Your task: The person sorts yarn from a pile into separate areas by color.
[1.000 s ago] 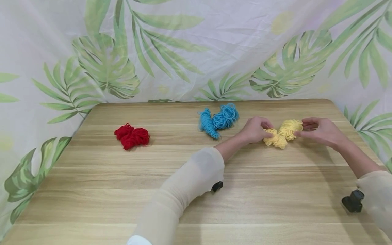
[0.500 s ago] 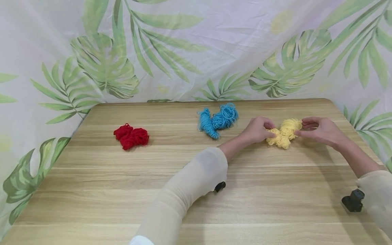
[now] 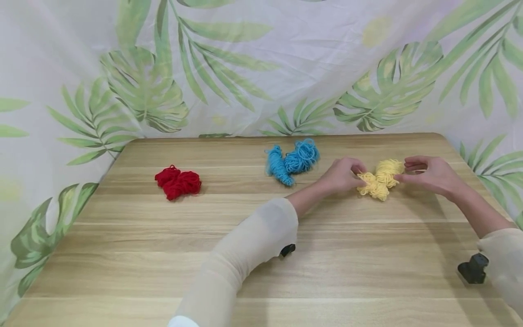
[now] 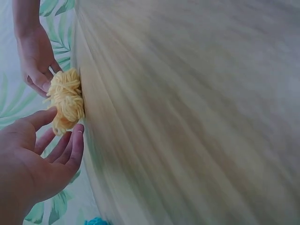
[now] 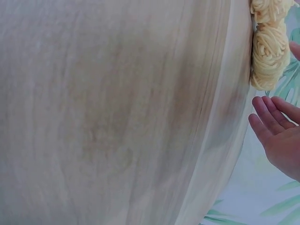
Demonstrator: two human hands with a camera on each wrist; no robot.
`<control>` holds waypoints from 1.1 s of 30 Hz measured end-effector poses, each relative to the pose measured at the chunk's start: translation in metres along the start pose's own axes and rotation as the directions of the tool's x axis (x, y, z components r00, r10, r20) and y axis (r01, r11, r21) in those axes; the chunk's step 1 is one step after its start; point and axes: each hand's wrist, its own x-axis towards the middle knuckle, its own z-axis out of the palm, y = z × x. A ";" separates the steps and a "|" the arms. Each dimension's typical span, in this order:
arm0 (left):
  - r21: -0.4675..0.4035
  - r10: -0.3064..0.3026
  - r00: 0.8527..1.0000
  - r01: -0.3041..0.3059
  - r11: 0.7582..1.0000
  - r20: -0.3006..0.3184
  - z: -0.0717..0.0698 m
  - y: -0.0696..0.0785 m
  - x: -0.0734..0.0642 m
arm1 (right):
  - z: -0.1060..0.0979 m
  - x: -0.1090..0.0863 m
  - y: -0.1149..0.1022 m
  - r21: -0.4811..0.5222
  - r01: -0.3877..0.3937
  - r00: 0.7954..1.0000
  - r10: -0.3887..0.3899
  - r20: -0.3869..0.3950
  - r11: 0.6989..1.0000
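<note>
Two small yellow yarn bundles [image 3: 387,172] lie against each other on the right side of the table. My left hand [image 3: 342,174] is at their left end, fingers relaxed and spread; in the left wrist view its thumb tip meets the yarn's edge. At the other end is my right hand [image 3: 434,177], fingers loosely extended. The right wrist view shows a small gap between the right fingertips [image 5: 257,104] and the yellow yarn [image 5: 271,58]. Two blue yarn bundles [image 3: 301,156] lie left of my left hand, touching at the base.
Red yarn bundles [image 3: 179,182] lie together at the left of the wooden table [image 3: 135,254]. A leaf-patterned cloth [image 3: 229,68] hangs behind the table's far edge. Black devices [image 3: 473,269] sit by both sleeves.
The yellow yarn's left bundle has shifted slightly right, closer against its neighbour. My left thumb, earlier over that bundle, has drawn back to its edge. My right hand has barely moved.
</note>
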 end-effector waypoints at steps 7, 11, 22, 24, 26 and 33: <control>0.134 0.038 0.999 -0.043 0.990 0.039 -0.013 -0.005 -0.010 | -0.002 0.002 -0.004 -0.036 0.016 0.999 -0.017 -0.033 0.999; 0.192 0.067 0.997 -0.073 0.979 0.037 -0.026 -0.006 -0.019 | -0.001 0.002 -0.014 -0.111 0.071 0.992 -0.082 -0.094 0.991; 0.295 0.119 0.992 -0.104 0.950 -0.034 -0.072 -0.018 -0.062 | 0.018 -0.004 -0.062 -0.164 0.277 0.939 -0.303 -0.163 0.947; 0.326 0.124 0.991 -0.100 0.940 -0.054 -0.080 -0.022 -0.071 | 0.021 -0.007 -0.067 -0.181 0.307 0.927 -0.337 -0.163 0.934; 0.360 0.123 0.990 -0.089 0.928 -0.072 -0.088 -0.025 -0.081 | 0.025 -0.010 -0.072 -0.198 0.336 0.914 -0.369 -0.168 0.921; 0.477 0.125 0.983 -0.047 0.878 -0.135 -0.110 -0.042 -0.114 | 0.035 -0.018 -0.080 -0.227 0.391 0.889 -0.430 -0.161 0.892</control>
